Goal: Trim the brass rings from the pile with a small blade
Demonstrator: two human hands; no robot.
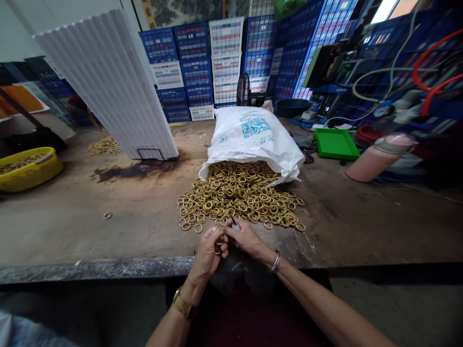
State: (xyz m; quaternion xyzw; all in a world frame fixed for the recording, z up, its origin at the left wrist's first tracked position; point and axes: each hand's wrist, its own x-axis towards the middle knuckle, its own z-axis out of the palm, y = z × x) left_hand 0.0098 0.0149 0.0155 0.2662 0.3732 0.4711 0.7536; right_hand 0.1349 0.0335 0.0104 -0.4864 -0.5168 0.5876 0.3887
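Brass-coloured rings point(238, 197) spill in a heap from the mouth of a white sack point(249, 135) onto the worktable point(144, 231). Close to the table's front edge, my left hand point(211, 248) is closed around a few of these rings. My right hand point(246, 238) meets it at the fingertips and grips a small tool point(235, 224) with a dark pointed tip. What the fingertips of both hands pinch between them is too small to tell. One loose ring point(107, 216) lies apart on the left.
A yellow basin point(31, 168) stands at the far left, near a tall ribbed white panel point(108, 82). On the right are a green tray point(336, 143) and a pink bottle point(376, 159). Stacked crates point(195, 70) line the back.
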